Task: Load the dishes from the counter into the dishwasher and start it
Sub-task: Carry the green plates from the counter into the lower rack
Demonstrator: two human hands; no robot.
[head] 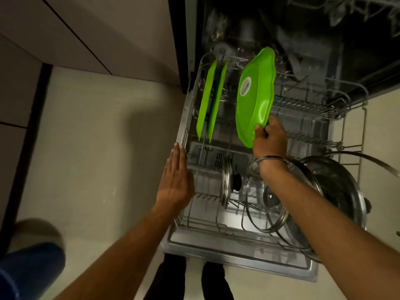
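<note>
1. At frame centre, the pulled-out lower wire rack [190, 118] of the open dishwasher [238, 252] fills the view, with the dark tub of the machine in the upper right.
2. Right hand [269, 138]: thumb and curled fingers pinch the near rim of a bright green wavy-edged plastic plate [255, 96]. This grip is closed on the plate, which tilts on edge above the middle of the rack, underside with a round white sticker [246, 85] facing left. Whether its far edge touches the tines, I cannot tell.
3. A thin metal bangle [271, 158] sits on the right wrist.
4. Left hand [176, 180]: fingers straight and together, palm flat, holding nothing, grip open. It lies along the left rim of the rack; the fingertips look to touch the rail, though contact is not certain.
5. Upper left of the rack: two more green plates [211, 100] stand on edge side by side in the tines, well left of the held plate.
6. Lower part of the rack: a small steel-rimmed lid with black knob [227, 182] stands upright; just right of it, a larger glass lid [268, 200] leans under the right forearm.
7. Lower right: a big steel pot [342, 191] lies in the rack on its side.
8. Pale floor tiles [97, 148] to the left; a blurred blue shape in the lower-left corner.
</note>
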